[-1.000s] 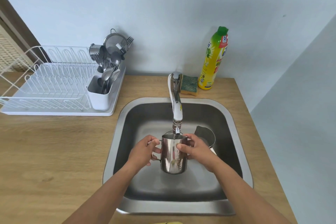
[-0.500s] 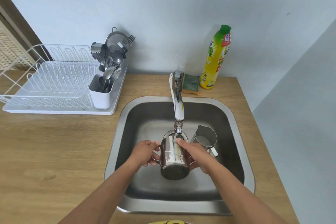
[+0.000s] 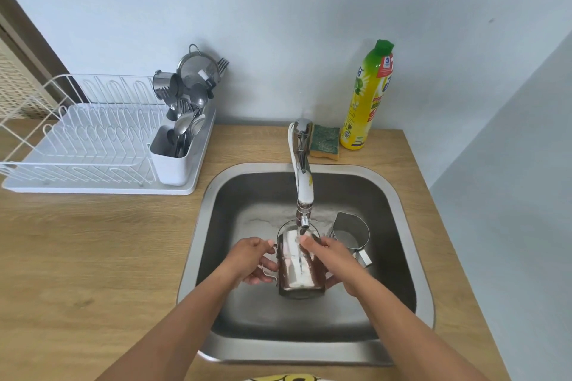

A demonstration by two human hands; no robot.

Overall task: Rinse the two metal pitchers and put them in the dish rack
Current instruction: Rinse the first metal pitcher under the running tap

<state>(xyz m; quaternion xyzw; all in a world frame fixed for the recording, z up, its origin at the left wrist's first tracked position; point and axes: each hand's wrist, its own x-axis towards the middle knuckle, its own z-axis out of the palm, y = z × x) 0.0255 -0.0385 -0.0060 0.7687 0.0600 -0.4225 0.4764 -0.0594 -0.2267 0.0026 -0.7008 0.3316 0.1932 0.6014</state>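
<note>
A shiny metal pitcher point(image 3: 297, 266) is held over the steel sink point(image 3: 399, 195), tilted away from me, under the faucet point(image 3: 303, 176). A thin stream of water runs down its side. My left hand point(image 3: 252, 260) grips its handle. My right hand point(image 3: 332, 260) wraps the right side of its body, fingertips at the rim. The second metal pitcher point(image 3: 351, 233) stands upright in the sink just to the right, partly behind my right hand. The white dish rack point(image 3: 77, 145) sits on the counter at the left, its plate slots bare.
A white cutlery caddy point(image 3: 173, 158) with spoons, forks and a strainer stands at the rack's right end. A green-yellow sponge point(image 3: 325, 142) and a yellow dish soap bottle point(image 3: 366, 99) sit behind the sink. Wooden counter point(image 3: 93, 257) lies to the left.
The pitcher has tipped further away from me under the stream. My right hand slid up over its side toward the rim, uncovering more of the second pitcher.
</note>
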